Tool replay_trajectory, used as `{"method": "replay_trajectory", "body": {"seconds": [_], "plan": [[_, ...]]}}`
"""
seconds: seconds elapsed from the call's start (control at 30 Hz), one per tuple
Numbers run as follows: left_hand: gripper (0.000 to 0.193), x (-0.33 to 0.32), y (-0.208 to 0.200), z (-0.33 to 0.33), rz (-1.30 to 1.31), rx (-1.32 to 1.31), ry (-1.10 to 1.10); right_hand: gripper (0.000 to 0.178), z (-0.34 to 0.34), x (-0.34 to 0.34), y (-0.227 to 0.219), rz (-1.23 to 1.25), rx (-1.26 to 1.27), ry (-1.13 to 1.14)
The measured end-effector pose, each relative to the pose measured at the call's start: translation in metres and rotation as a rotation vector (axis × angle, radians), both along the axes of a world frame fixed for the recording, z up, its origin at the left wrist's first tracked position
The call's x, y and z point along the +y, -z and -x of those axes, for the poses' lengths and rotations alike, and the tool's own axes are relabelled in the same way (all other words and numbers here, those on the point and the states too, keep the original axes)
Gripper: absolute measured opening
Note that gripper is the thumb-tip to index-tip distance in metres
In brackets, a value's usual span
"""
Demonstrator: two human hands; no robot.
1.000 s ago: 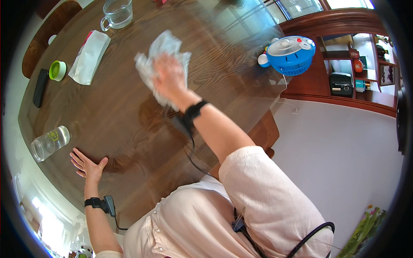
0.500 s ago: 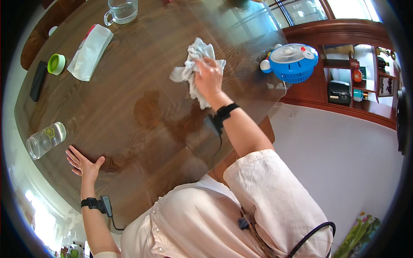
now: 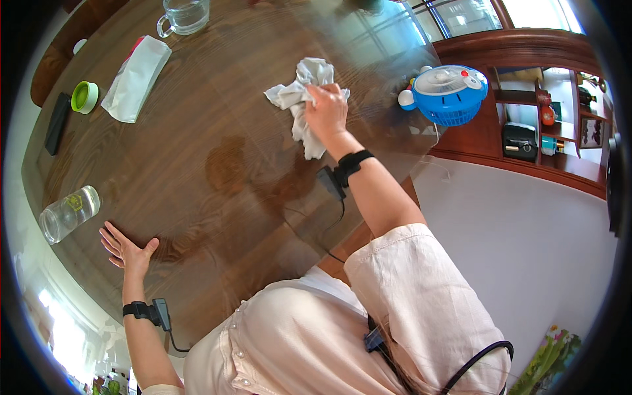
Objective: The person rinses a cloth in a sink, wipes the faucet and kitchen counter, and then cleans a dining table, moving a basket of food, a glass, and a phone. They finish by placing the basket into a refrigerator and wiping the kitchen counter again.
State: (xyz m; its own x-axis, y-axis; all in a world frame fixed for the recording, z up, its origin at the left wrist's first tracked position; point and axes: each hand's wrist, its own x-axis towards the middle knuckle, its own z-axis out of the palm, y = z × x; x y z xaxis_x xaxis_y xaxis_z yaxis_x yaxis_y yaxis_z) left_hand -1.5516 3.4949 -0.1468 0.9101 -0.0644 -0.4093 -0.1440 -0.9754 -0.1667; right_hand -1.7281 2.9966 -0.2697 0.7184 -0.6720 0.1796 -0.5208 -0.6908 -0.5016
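Brown table [image 3: 210,112] with cloth [image 3: 294,97], jar [image 3: 69,214], mug [image 3: 187,18], possibly black case [image 3: 57,125]

a: table [image 3: 191,197], quick?
b: brown wood grain, smooth, glossy, window glare on it.
a: cloth [image 3: 289,97]?
b: soft fabric, matt, crumpled.
a: clear stuff?
b: mug [image 3: 187,18] looks like glass, shiny. jar [image 3: 70,214] see-through, smooth, glass or plastic, can't tell.
a: packet [image 3: 136,82]?
b: smooth white, paper or film, can't tell.
a: blue gadget [image 3: 454,99]?
b: glossy plastic, slatted low down.
a: shirt [image 3: 283,336]?
b: matt woven cloth, wrinkled sleeve, pearly buttons [image 3: 239,353].
a: cabinet [image 3: 553,41]?
b: reddish wood, polished.
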Motion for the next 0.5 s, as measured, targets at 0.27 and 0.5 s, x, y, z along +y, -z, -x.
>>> {"method": "replay_trajectory", "body": {"seconds": [0.27,0.5], "plan": [[0.154,0.01,0.006,-0.005,0.003,-0.034,0.03,0.037,-0.003,0.042,-0.007,-0.218,-0.016,-0.219],[0.155,0.0,0.001,-0.001,0.0,-0.024,0.024,0.069,0.042,-0.053,0.043,0.002,0.322,0.334]]}}
